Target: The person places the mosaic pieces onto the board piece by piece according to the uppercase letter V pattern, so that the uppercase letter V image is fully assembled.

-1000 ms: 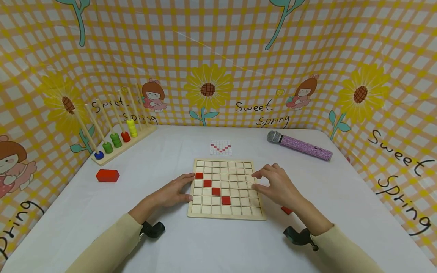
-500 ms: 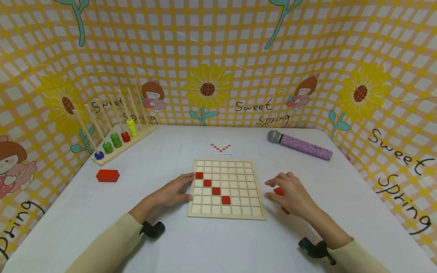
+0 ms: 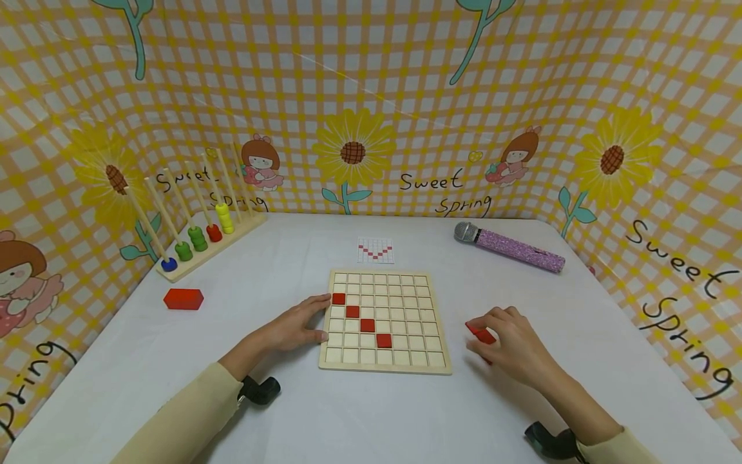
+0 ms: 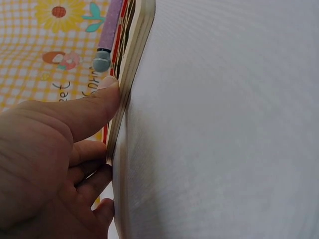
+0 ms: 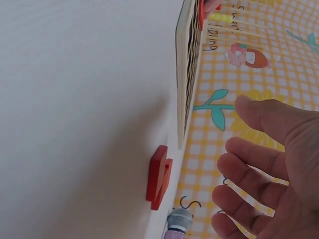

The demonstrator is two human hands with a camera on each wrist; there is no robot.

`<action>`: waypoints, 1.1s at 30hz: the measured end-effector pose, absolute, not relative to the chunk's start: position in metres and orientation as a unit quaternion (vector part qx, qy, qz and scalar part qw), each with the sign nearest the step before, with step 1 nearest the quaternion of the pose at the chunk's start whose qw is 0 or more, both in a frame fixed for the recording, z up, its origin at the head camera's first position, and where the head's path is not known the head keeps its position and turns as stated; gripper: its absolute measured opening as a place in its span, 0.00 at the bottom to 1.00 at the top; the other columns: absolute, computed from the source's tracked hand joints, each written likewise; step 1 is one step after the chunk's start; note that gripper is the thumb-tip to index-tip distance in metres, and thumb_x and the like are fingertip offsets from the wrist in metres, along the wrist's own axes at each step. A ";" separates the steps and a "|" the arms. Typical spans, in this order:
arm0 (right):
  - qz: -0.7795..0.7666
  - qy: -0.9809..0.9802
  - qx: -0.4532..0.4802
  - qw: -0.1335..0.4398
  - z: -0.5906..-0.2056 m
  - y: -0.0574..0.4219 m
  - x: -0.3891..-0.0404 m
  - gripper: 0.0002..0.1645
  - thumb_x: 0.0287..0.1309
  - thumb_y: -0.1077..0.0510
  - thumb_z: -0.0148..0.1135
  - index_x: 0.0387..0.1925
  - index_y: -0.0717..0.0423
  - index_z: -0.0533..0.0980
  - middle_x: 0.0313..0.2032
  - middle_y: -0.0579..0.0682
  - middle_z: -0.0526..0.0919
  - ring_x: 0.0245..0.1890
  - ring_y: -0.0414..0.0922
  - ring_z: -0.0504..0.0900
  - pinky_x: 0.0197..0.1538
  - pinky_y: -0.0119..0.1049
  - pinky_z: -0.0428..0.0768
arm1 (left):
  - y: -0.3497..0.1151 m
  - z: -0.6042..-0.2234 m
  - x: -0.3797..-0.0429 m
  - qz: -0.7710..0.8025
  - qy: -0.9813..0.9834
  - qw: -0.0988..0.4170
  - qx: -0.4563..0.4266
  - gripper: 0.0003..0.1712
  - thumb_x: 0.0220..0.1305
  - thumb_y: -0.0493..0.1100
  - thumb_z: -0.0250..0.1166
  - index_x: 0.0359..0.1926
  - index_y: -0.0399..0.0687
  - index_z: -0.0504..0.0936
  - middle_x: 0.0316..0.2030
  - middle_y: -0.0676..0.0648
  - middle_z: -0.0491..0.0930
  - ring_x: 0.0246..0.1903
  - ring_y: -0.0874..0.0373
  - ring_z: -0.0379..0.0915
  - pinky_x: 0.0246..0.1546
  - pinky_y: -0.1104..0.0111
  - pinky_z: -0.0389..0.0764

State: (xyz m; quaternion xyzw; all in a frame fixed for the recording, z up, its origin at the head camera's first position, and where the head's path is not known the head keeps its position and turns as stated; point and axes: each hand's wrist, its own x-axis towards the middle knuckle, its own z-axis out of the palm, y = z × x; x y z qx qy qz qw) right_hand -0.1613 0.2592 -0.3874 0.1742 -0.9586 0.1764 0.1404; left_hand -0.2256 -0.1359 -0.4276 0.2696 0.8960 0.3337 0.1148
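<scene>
Four red tiles (image 3: pixel 368 325) step down a diagonal on the wooden board (image 3: pixel 397 315), mid-tabletop (image 3: pixel 348 425). Going by the card (image 3: pixel 375 251) toward the back edge, the V's left limb and foot look done; right limb bare, seemingly three squares left. Your left hand (image 3: pixel 290 328), fingers extended, touches the board's left side. Your right hand (image 3: pixel 516 345), thumb and fingers apart, pinches nothing, just above loose red tiles (image 5: pixel 156 174) toward the tabletop's right edge.

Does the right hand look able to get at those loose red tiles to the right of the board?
Probably yes: the right hand hovers open close to the loose red tiles, and I see nothing blocking the way between.
</scene>
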 end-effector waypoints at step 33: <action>0.135 -0.978 0.121 0.100 -0.402 0.284 -0.150 0.16 0.40 0.51 0.75 0.32 0.53 0.83 0.31 0.47 0.81 0.38 0.50 0.72 0.42 0.48 0.68 | -0.137 -0.429 -0.225 0.340 0.893 0.112 0.271 0.40 0.60 0.43 0.65 0.69 0.34 0.58 0.72 0.40 0.54 0.72 0.43 0.48 0.69 0.48 0.55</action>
